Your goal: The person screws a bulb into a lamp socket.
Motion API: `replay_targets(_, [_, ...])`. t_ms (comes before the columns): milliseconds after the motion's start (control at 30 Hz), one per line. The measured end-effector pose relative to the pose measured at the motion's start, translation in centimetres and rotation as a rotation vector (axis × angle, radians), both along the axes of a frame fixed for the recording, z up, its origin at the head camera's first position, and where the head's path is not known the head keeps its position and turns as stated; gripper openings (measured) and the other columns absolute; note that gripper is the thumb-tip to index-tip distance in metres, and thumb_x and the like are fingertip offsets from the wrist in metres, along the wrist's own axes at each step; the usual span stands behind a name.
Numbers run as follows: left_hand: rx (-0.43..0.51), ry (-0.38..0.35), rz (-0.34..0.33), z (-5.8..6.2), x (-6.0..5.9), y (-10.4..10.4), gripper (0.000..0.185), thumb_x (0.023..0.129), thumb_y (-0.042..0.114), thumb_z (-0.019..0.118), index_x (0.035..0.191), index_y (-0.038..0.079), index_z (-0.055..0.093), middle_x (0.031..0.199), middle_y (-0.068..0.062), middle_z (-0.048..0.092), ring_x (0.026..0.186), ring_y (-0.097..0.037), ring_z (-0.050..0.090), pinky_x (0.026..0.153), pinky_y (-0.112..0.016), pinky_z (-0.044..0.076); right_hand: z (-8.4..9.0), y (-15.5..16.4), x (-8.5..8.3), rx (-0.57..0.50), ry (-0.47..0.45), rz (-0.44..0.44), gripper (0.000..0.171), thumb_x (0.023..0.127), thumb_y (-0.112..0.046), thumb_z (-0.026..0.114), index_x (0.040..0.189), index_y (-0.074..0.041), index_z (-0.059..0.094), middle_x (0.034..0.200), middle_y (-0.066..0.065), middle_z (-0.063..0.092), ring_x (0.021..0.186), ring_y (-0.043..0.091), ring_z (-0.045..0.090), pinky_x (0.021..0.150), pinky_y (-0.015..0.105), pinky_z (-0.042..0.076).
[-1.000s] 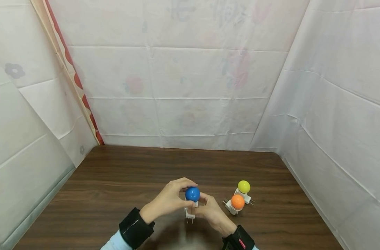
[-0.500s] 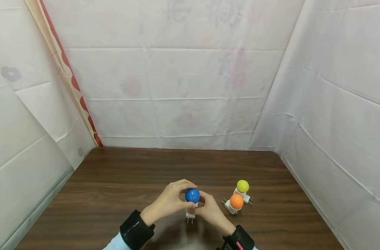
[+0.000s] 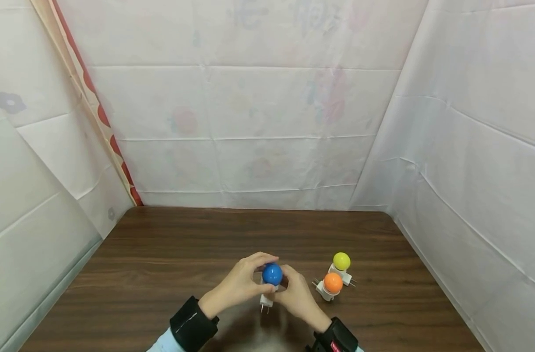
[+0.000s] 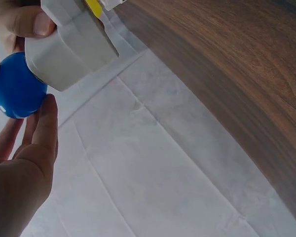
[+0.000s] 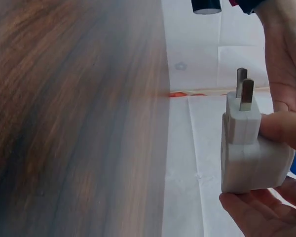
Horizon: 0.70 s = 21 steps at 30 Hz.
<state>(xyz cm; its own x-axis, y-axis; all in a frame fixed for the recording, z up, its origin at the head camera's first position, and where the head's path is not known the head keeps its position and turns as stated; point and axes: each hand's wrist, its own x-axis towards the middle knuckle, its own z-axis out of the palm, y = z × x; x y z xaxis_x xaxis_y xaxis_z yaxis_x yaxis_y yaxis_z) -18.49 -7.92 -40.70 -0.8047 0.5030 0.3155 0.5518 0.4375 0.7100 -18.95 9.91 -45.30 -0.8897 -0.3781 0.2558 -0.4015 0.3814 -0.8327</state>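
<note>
My left hand (image 3: 237, 282) pinches a round blue light bulb (image 3: 272, 274) between thumb and fingertips. Under the bulb is a white plug-in lamp socket (image 5: 259, 165), which my right hand (image 3: 299, 297) grips from the side. Two flat metal prongs (image 5: 246, 95) stick out of the socket's plug end, toward my body in the head view. In the left wrist view the bulb's base is hidden inside the socket's mouth. Both hands hold the pair over the near middle of the table.
On the dark wood table (image 3: 197, 234), right of my hands, an orange bulb (image 3: 333, 283) and a yellow bulb (image 3: 341, 261) sit in white plug sockets close together. White sheeting (image 3: 258, 161) hangs at the back and both sides.
The socket's prongs have swung slightly left in the head view, and the bulb has shifted a little. Both hands keep their hold in nearly the same place.
</note>
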Motion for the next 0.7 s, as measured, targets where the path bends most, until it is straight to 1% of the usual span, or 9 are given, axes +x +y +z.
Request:
replay_targets(100, [0.023, 0.003, 0.016, -0.1, -0.1, 0.0, 0.06, 0.075, 0.014, 0.075, 0.129, 0.006, 0.049, 0.126, -0.006, 0.051, 0.111, -0.022, 0.056, 0.091, -0.034, 0.048, -0.1, 0.3, -0.4, 0.035, 0.038, -0.065, 0.036, 0.071, -0.013, 0.078, 0.1, -0.003, 0.06, 0.097, 0.009, 0.063, 0.092, 0.022, 0.063, 0.078, 0.028, 0.053])
replay_targets(233, [0.055, 0.008, 0.046, -0.4, 0.0, -0.1, 0.061, 0.075, 0.015, 0.075, 0.13, 0.008, 0.049, 0.13, -0.004, 0.049, 0.114, -0.023, 0.054, 0.092, -0.037, 0.047, -0.1, 1.5, -1.1, 0.081, 0.054, -0.167, 0.035, 0.069, -0.018, 0.08, 0.097, -0.005, 0.062, 0.094, 0.007, 0.064, 0.088, 0.019, 0.064, 0.074, 0.026, 0.053])
replay_targets(333, [0.064, -0.011, 0.051, -0.6, 0.1, -0.3, 0.058, 0.076, 0.017, 0.074, 0.129, 0.01, 0.05, 0.13, -0.002, 0.049, 0.114, -0.021, 0.054, 0.093, -0.036, 0.047, 0.5, 2.6, -1.8, 0.116, 0.053, -0.258, 0.036, 0.067, -0.017, 0.08, 0.096, -0.004, 0.063, 0.092, 0.007, 0.065, 0.084, 0.018, 0.063, 0.071, 0.029, 0.053])
replay_targets(467, [0.064, -0.025, 0.041, -0.9, 0.1, -0.4, 0.054, 0.077, 0.018, 0.073, 0.126, 0.012, 0.053, 0.128, -0.003, 0.05, 0.114, -0.021, 0.054, 0.094, -0.035, 0.046, 1.6, 4.0, -2.9, 0.207, 0.058, -0.4, 0.037, 0.066, -0.016, 0.08, 0.096, -0.003, 0.061, 0.085, 0.007, 0.063, 0.075, 0.017, 0.058, 0.065, 0.032, 0.048])
replay_targets(567, [0.061, -0.024, 0.034, -1.1, 0.1, -0.5, 0.051, 0.077, 0.014, 0.073, 0.125, 0.013, 0.054, 0.126, -0.003, 0.052, 0.115, -0.02, 0.053, 0.095, -0.035, 0.046, 1.6, 4.4, -3.6, 0.294, 0.074, -0.48, 0.04, 0.066, -0.016, 0.079, 0.097, -0.001, 0.06, 0.087, 0.011, 0.062, 0.078, 0.023, 0.059, 0.066, 0.037, 0.048])
replay_targets(700, [0.053, -0.023, 0.028, -1.4, 0.0, -0.4, 0.05, 0.077, 0.014, 0.073, 0.124, 0.013, 0.055, 0.124, 0.0, 0.054, 0.115, -0.019, 0.053, 0.094, -0.034, 0.046, 0.6, 4.3, -4.0, 0.34, 0.079, -0.53, 0.043, 0.068, -0.013, 0.078, 0.101, 0.005, 0.058, 0.095, 0.018, 0.063, 0.089, 0.032, 0.062, 0.075, 0.047, 0.05])
